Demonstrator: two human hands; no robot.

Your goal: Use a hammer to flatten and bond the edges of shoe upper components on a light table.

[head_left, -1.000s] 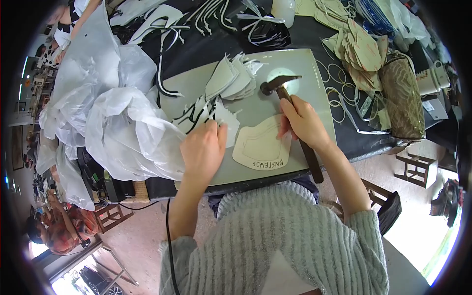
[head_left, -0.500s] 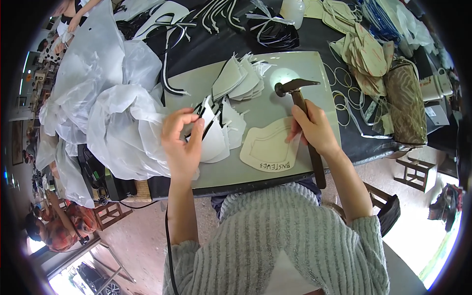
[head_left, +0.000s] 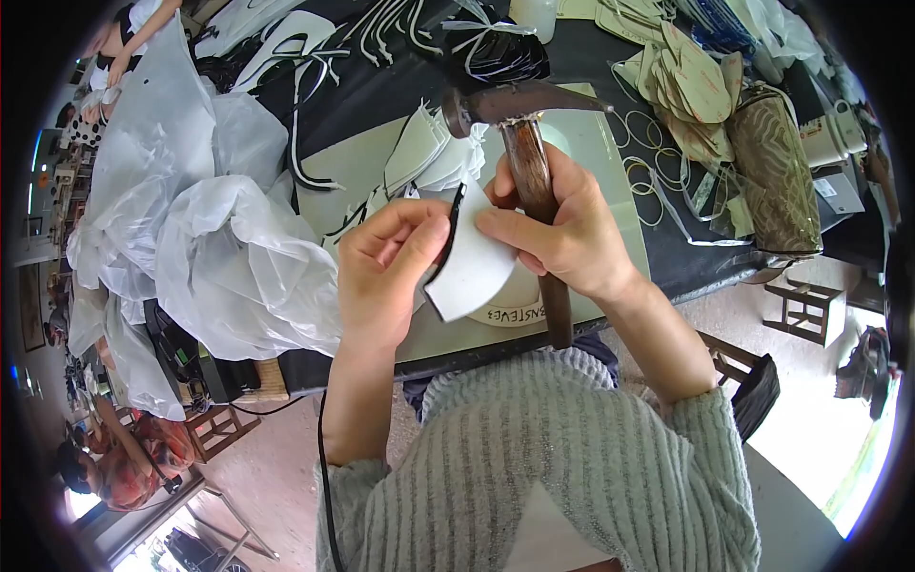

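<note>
Between my hands, raised over the board, is a flat white shoe-upper-like piece with a black edge strip. My left hand pinches it along that black edge. On its other side, my right hand presses a thumb against it. The same right hand also holds a hammer by its wooden handle, the dark head pointing away from me. Below, partly covered by the piece and hands, a cream pattern template with handwriting lies on the board. A stack of white pieces sits just beyond my hands.
A pale board rests on the black-covered table. Crumpled translucent plastic sheeting fills the left side. At the right lie cream templates, looped cords and a patterned brown pouch. Black-and-white strips lie at the far side.
My left hand has come right and lifted a white piece from the pile. My right hand, with the hammer, has risen and moved left to meet it.
</note>
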